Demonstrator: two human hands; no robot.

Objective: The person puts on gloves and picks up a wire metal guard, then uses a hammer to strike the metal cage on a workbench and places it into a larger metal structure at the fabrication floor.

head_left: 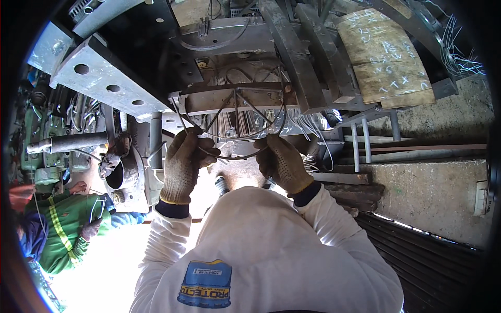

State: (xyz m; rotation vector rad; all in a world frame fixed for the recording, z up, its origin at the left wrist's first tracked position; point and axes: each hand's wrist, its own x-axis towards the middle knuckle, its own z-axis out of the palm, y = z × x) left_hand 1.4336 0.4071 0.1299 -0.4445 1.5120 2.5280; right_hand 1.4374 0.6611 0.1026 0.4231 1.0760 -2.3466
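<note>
A thin dark metal rod (232, 158), bent into a wide curve, spans the gap between my gloved hands. My left hand (182, 164) is closed round its left part, thumb and fingers pinching it. My right hand (284, 163) grips the right part in the same way. Both ends of the rod rise past my hands toward a steel crossbar (229, 99). Behind the held rod another curved rod (241, 137) shows, along with short struts under the crossbar; where these join is hard to make out. Bundled straight rods (229, 122) lie beneath.
A steel beam with holes (112, 83) juts in at left, and heavy bars (292, 57) run at upper right beside a marked board (386, 57). A co-worker in green (62, 229) holds a bent wire frame at far left. A concrete ledge (433, 198) stands right.
</note>
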